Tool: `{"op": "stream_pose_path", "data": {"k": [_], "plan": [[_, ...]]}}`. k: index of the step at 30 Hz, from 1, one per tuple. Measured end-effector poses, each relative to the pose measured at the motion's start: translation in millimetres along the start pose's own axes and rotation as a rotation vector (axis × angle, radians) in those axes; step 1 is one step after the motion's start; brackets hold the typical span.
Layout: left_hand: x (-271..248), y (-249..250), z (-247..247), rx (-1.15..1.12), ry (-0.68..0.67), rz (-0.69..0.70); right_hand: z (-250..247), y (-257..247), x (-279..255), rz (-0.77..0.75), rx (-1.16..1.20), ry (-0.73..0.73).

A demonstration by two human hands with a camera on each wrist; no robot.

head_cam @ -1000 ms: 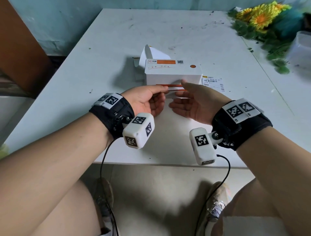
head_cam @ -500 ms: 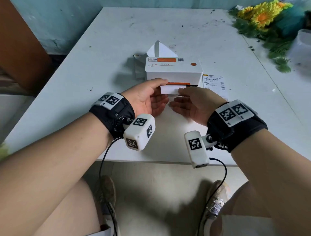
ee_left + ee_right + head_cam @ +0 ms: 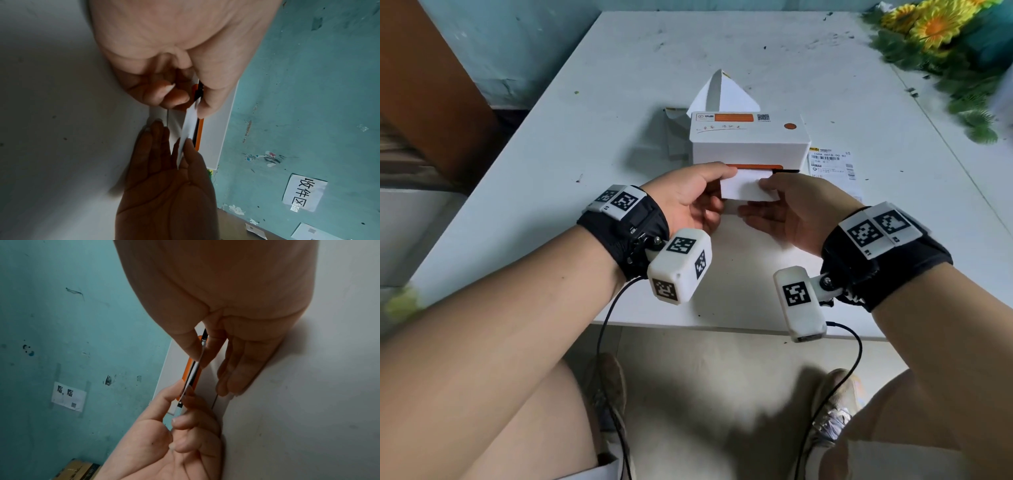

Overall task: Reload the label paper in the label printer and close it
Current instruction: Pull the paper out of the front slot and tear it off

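Observation:
The white label printer (image 3: 750, 144) with its orange front slot (image 3: 755, 167) sits lid-down in the middle of the table. A strip of white label paper (image 3: 746, 186) sticks out of the slot toward me. My left hand (image 3: 697, 197) pinches the strip's left edge between thumb and fingers. My right hand (image 3: 784, 205) pinches its right edge. In the left wrist view the label paper (image 3: 188, 128) runs edge-on along the orange slot (image 3: 199, 134). In the right wrist view the thumb and forefinger clamp the label paper (image 3: 194, 371). Folded white paper (image 3: 720, 90) rises behind the printer.
A printed shipping label (image 3: 832, 163) lies flat on the table (image 3: 571, 164) just right of the printer. Artificial sunflowers and greenery (image 3: 941, 44) crowd the far right corner. The table's near edge (image 3: 722, 327) runs just behind my wrists. A teal wall stands behind.
More label paper has come out of the slot, pulled toward me by both hands. The head view has shifted slightly, and the paper behind the printer now stands more upright.

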State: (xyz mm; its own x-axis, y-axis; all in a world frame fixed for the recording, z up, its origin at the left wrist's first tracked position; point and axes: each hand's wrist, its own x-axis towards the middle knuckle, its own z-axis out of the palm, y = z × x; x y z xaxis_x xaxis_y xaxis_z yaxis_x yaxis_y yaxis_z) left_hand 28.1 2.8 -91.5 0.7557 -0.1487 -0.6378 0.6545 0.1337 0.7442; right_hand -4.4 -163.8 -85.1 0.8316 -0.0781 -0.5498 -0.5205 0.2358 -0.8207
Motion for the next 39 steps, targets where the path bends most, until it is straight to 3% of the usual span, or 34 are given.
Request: {"op": "stream_pose_path", "data": {"k": [14, 31, 39], "plan": [[1, 0, 1, 0.042, -0.027, -0.005, -4, 3, 5, -0.007, 0.052, -0.023], [7, -1, -2, 0.029, -0.112, -0.028, -8, -1, 1, 0.001, -0.136, -0.005], [6, -1, -2, 0.064, -0.114, -0.030, -5, -2, -1, -0.015, -0.092, -0.009]]}}
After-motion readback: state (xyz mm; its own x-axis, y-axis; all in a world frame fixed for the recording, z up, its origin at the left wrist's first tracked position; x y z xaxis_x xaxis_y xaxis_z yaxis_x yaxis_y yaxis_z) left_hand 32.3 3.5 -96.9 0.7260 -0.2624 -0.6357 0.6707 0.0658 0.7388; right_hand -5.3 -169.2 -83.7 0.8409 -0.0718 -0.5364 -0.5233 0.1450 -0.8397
